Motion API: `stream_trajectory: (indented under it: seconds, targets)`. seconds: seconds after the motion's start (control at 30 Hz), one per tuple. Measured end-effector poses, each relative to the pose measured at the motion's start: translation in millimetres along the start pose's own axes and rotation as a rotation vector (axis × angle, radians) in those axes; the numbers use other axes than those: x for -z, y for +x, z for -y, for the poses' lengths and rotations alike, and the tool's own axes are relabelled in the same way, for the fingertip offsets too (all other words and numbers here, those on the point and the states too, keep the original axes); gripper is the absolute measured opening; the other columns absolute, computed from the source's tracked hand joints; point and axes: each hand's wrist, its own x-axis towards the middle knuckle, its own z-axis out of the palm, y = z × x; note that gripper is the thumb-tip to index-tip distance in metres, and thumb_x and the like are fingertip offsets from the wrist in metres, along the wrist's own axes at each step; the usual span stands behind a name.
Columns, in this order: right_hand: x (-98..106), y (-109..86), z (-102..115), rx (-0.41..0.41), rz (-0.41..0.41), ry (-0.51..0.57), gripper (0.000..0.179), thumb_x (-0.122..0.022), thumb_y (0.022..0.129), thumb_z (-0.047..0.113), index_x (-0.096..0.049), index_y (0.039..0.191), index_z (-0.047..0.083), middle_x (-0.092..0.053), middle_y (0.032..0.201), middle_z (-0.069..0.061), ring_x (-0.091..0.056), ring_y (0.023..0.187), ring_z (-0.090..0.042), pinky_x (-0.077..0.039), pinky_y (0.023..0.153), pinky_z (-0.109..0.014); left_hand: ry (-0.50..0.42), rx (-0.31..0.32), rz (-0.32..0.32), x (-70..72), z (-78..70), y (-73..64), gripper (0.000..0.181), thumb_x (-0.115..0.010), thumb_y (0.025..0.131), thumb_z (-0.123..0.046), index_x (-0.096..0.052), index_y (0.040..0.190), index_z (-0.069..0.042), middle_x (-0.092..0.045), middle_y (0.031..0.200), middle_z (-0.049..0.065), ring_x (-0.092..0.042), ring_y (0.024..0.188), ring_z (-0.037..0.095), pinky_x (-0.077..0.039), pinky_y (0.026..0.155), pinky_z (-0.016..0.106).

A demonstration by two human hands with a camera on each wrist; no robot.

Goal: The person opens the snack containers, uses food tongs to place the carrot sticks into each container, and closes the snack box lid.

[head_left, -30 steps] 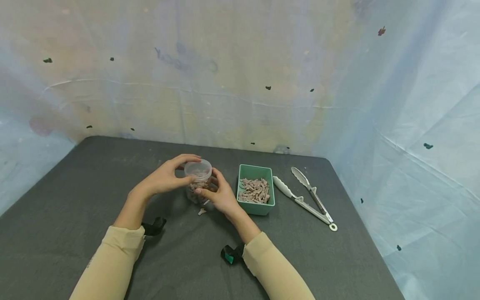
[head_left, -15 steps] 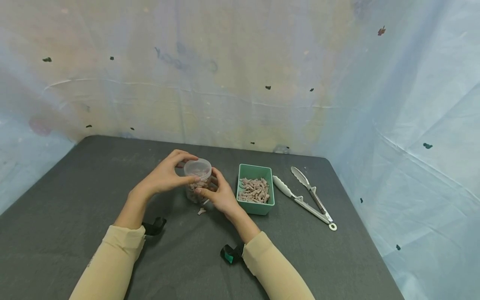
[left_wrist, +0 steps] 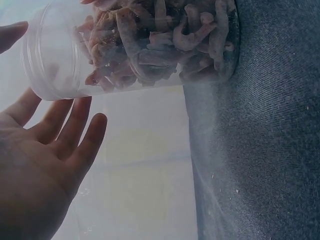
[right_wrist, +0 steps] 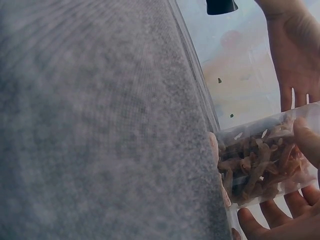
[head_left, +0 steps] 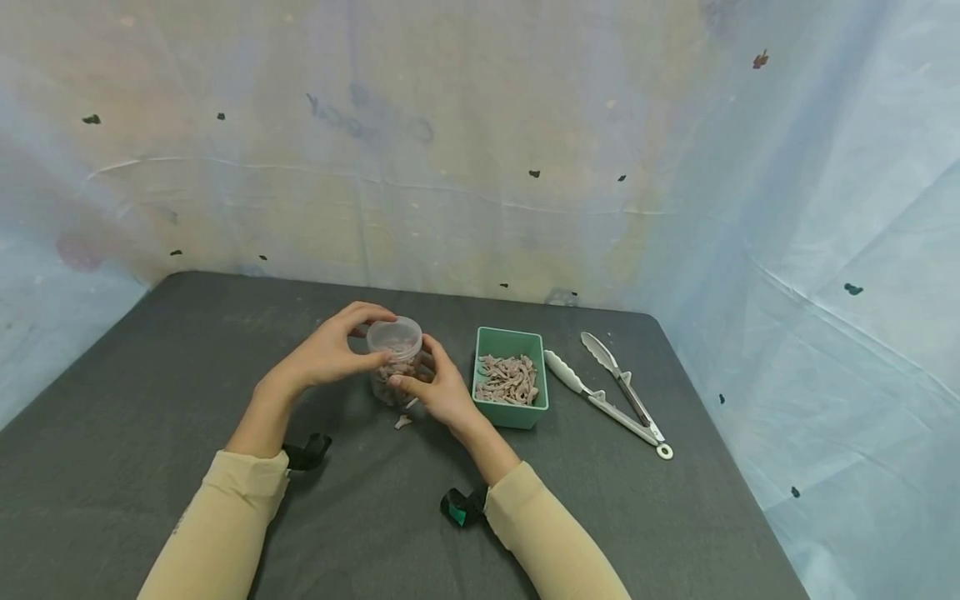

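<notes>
A clear round jar (head_left: 384, 390) stands upright on the dark table, part filled with brownish-pink strips that look like dried meat. My left hand (head_left: 324, 352) holds the translucent lid (head_left: 395, 335) at its rim, thumb on the near side and fingers on the far side. In the left wrist view, those fingertips meet the edge of the lid (left_wrist: 42, 55). Lower down, my right hand (head_left: 442, 392) grips the jar's body from the right, its thumb across the front. The right wrist view shows the strips (right_wrist: 262, 162) through the wall between thumb and fingers.
Right of the jar stands a green rectangular container (head_left: 511, 417) with many similar strips inside. White-tipped tongs (head_left: 611, 404) lie spread farther right. A few loose pieces (head_left: 403, 422) lie at the jar's foot. Plastic sheeting (head_left: 450, 167) hangs behind the table.
My left fingers and thumb have shifted slightly around the lid's rim. My right hand, the jar, the container and the tongs keep their places.
</notes>
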Motion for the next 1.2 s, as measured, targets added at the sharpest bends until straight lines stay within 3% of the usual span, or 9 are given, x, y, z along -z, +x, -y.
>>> stream_trajectory:
  seconds: [0.3, 0.7, 1.2]
  targets:
    - [-0.8, -1.1, 1.0, 0.004, 0.005, 0.001, 0.079, -0.073, 0.101, 0.018, -0.027, 0.165, 0.019, -0.042, 0.159, -0.014, -0.048, 0.143, -0.033, -0.046, 0.112, -0.048, -0.01, -0.013, 0.033, 1.1, -0.5, -2.9, 0.055, -0.073, 0.099, -0.014, -0.053, 0.148, -0.004, -0.049, 0.15, 0.018, -0.049, 0.132, 0.039, -0.041, 0.107, 0.063]
    - [-0.5, 0.7, -0.1, 0.007, 0.006, 0.006, 0.078, -0.072, 0.101, 0.017, -0.027, 0.165, 0.018, -0.043, 0.159, -0.014, -0.049, 0.142, -0.034, -0.048, 0.11, -0.047, 0.014, 0.053, -0.026, -1.9, 2.0, 1.8, 0.064, -0.083, 0.092, -0.025, -0.055, 0.146, -0.003, -0.047, 0.141, 0.018, -0.049, 0.126, 0.037, -0.04, 0.108, 0.062]
    - [-0.2, -0.1, 0.5, 0.004, -0.002, -0.008, 0.079, -0.072, 0.101, 0.018, -0.026, 0.165, 0.018, -0.043, 0.159, -0.013, -0.048, 0.143, -0.032, -0.046, 0.112, -0.048, 0.0, 0.015, 0.019, 0.2, -1.3, -0.3, 0.059, -0.075, 0.097, -0.015, -0.049, 0.149, -0.002, -0.049, 0.144, 0.02, -0.051, 0.127, 0.04, -0.042, 0.106, 0.063]
